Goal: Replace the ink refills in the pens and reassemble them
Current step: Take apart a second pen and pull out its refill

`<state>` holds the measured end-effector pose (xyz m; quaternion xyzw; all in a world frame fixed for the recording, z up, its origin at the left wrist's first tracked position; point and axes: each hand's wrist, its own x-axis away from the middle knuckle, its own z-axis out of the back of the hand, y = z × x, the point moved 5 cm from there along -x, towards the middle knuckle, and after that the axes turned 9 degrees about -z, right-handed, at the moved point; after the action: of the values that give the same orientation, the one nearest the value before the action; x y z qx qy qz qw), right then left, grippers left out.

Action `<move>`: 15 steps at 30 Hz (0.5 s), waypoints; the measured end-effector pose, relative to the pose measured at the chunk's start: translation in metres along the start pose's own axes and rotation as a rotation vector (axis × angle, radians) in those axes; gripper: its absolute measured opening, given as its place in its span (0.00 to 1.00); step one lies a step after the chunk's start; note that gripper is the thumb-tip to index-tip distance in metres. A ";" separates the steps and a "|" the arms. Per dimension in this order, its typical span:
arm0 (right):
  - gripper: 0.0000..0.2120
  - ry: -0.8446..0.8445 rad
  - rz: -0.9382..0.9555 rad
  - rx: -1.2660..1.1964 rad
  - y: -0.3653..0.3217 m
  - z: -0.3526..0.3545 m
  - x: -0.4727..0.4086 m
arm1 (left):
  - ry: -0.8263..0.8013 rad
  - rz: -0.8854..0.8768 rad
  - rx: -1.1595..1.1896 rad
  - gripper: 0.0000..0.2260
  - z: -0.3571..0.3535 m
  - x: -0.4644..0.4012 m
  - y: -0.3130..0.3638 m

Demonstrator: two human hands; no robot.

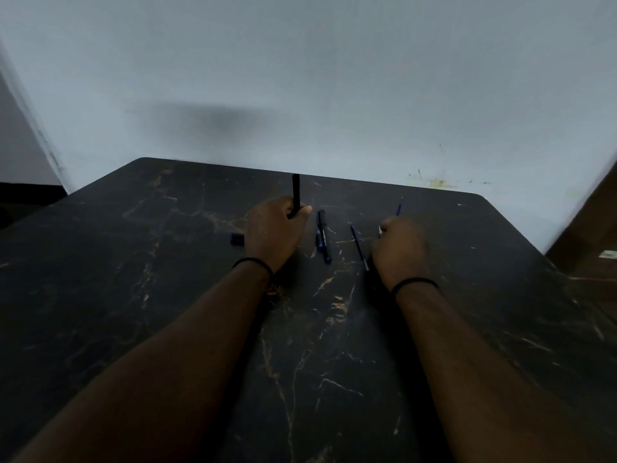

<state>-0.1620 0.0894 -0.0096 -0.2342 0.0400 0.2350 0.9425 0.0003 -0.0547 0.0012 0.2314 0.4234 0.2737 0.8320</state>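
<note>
My left hand grips a black pen barrel that stands upright out of my fist. My right hand is closed around a thin blue refill whose tip pokes out past my fingers, pointing away from me. Between the two hands a black and blue pen lies on the table, running near to far. A second thin refill lies loose just left of my right hand. A small dark blue cap rests on the table to the left of my left hand.
The dark marble-patterned table ends at a pale wall close behind the pens. A brown wooden piece stands past the table's right edge. Both wrists wear thin black bands.
</note>
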 end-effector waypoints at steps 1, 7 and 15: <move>0.07 0.001 -0.001 -0.006 0.000 0.000 0.000 | 0.000 0.000 0.000 0.11 0.000 0.000 0.000; 0.10 0.026 0.028 -0.036 0.000 0.003 0.002 | 0.022 0.000 0.002 0.11 0.000 0.000 -0.001; 0.16 0.005 0.065 -0.075 -0.002 0.006 0.005 | 0.014 -0.004 0.004 0.11 0.000 -0.001 -0.001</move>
<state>-0.1569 0.0930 -0.0050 -0.2684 0.0409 0.2662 0.9249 0.0003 -0.0558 0.0016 0.2305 0.4303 0.2727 0.8291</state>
